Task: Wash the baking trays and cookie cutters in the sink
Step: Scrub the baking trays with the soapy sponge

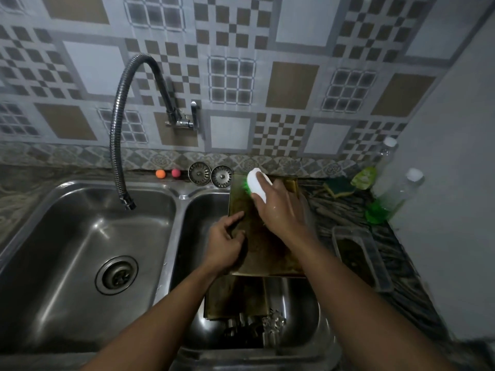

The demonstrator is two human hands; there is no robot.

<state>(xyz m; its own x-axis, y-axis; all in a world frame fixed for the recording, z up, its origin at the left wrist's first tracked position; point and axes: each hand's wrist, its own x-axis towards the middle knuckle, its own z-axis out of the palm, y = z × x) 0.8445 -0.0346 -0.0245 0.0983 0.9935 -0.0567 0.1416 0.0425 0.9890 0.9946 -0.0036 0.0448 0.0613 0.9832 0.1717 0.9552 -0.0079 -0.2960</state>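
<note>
Forearms forward; left hand (225,245) and right hand (281,210) close together, fingers curled.

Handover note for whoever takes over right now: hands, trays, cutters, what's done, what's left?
Left grip holds the top tray by its left edge, over the right basin.
Right grip holds the scrub brush, bristles on that tray's far end.
Second tray and cookie cutters lie in the basin below.
Done: nothing looks finished; top tray is mid-scrub and stained.
Left: finish it, then second tray, cutters, rinse all.
</note>
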